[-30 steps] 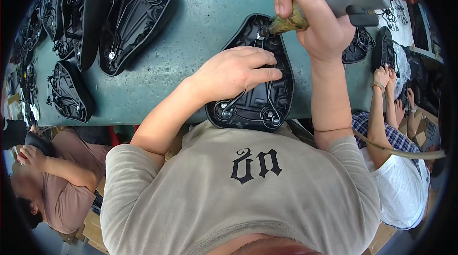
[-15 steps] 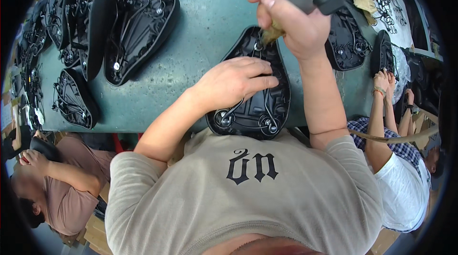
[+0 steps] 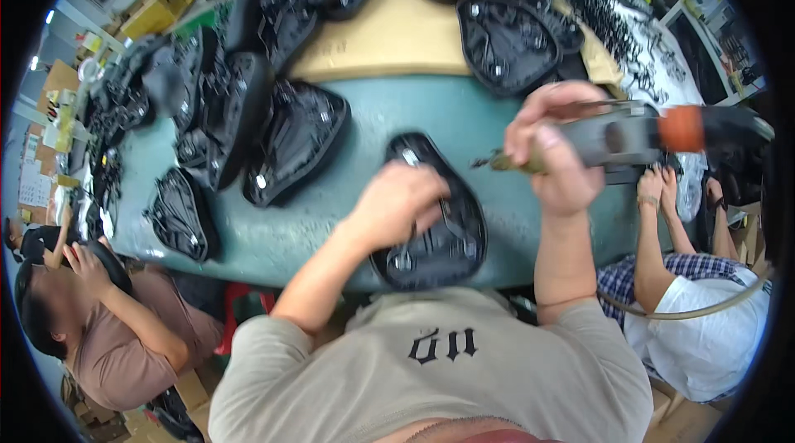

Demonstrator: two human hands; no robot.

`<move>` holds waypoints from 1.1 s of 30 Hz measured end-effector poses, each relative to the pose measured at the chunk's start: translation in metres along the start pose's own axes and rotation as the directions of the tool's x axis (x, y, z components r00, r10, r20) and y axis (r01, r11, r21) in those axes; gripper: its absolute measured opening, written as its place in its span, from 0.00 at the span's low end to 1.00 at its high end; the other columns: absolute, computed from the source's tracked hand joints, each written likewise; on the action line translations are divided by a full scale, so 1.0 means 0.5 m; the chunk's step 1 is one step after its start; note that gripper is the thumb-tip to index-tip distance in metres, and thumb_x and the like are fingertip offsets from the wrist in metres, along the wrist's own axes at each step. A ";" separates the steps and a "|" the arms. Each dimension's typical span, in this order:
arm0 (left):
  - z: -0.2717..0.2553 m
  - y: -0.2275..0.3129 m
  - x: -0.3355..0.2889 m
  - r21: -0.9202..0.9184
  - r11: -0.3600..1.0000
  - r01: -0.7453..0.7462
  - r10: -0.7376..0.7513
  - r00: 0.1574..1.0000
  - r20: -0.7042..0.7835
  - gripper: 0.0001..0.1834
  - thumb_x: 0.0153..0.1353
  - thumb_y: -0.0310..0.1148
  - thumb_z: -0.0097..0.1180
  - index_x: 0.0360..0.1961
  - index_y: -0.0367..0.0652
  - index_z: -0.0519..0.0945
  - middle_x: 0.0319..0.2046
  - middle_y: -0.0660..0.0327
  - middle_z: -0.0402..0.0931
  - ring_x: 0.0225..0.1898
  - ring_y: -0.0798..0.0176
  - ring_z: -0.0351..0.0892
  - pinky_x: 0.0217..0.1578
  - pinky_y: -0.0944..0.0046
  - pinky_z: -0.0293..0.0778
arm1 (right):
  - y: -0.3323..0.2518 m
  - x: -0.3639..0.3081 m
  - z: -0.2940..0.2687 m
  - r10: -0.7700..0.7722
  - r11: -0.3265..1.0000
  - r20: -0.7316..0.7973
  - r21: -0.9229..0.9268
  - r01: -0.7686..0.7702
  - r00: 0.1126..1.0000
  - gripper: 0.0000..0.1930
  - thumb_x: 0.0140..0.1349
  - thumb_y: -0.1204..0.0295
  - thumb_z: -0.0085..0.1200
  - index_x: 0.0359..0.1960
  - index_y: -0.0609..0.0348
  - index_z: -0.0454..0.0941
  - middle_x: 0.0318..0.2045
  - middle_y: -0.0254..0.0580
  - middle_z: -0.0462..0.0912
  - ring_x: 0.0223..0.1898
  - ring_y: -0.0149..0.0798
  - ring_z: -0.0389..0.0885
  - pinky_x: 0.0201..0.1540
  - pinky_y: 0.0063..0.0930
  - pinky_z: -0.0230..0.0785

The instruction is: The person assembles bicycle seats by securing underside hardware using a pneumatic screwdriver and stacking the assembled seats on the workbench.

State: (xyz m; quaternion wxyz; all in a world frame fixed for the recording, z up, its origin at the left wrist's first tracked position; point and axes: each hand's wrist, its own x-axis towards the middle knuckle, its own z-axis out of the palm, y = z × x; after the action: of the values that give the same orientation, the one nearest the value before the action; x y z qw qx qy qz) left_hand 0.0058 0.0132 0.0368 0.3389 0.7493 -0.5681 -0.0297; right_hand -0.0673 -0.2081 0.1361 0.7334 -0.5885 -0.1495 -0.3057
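A black bicycle saddle [image 3: 465, 236] lies upside down on the bench before me, its metal rails and dark inner shell facing up. My left hand [image 3: 399, 204] rests over its middle and left side with bent fingers, gripping it; motion blurs the fingertips. Wrapped around a grey power screwdriver [image 3: 633, 135] with an orange band is my right hand [image 3: 556, 153]. The driver lies almost level, and its bit points left, apart from the saddle and above the bench to its right.
Upturned saddles [image 3: 302, 141] crowd the left of the green bench [image 3: 406, 108]. More saddles [image 3: 507, 44] lie on a tan board [image 3: 381, 41] at the back. Dark metal parts [image 3: 613, 16] are heaped at the far right. Co-workers sit on both sides; a hose [image 3: 696, 313] hangs at right.
My right hand has drawn the screwdriver off the saddle's narrow end, to the right, and tipped it level. The left hand stays on the saddle. My view has lifted, showing more of the bench's back.
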 end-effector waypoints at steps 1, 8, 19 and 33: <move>0.003 -0.005 0.000 0.092 0.996 0.009 0.006 0.986 -0.169 0.17 0.50 0.28 0.68 0.42 0.44 0.80 0.39 0.55 0.81 0.44 0.44 0.81 0.46 0.50 0.75 | -0.021 -0.005 -0.007 -0.027 0.999 0.016 0.034 0.027 0.999 0.17 0.63 0.77 0.51 0.54 0.63 0.70 0.43 0.55 0.76 0.25 0.36 0.76 0.32 0.37 0.75; -0.010 -0.097 0.027 0.126 0.982 0.144 -0.115 0.972 -0.207 0.17 0.54 0.32 0.71 0.41 0.37 0.77 0.56 0.51 0.81 0.68 0.44 0.72 0.64 0.49 0.72 | -0.031 -0.025 -0.060 -0.040 0.992 0.171 0.123 0.019 0.985 0.21 0.65 0.75 0.47 0.60 0.64 0.72 0.46 0.54 0.78 0.28 0.38 0.77 0.37 0.41 0.73; 0.027 -0.080 0.014 0.107 0.976 0.188 -0.152 0.948 -0.279 0.13 0.56 0.27 0.66 0.41 0.38 0.79 0.49 0.51 0.84 0.65 0.47 0.77 0.61 0.50 0.75 | 0.088 -0.030 -0.046 0.078 0.985 0.184 0.135 -0.104 0.980 0.18 0.65 0.81 0.47 0.57 0.64 0.70 0.42 0.56 0.78 0.28 0.40 0.78 0.36 0.43 0.74; 0.038 -0.058 0.020 0.127 0.948 0.291 -0.243 0.923 -0.299 0.12 0.56 0.29 0.65 0.40 0.39 0.79 0.43 0.49 0.84 0.63 0.46 0.78 0.57 0.49 0.78 | -0.001 0.004 -0.049 -0.060 0.995 0.286 0.096 0.033 0.956 0.22 0.64 0.78 0.48 0.61 0.65 0.72 0.48 0.63 0.78 0.29 0.40 0.79 0.37 0.44 0.74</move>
State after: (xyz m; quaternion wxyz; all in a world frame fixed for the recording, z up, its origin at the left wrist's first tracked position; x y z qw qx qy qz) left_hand 0.0253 -0.0009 0.0101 0.3435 0.8426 -0.4072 0.0787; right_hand -0.0697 -0.2321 0.1310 0.7220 -0.5896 -0.2821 -0.2269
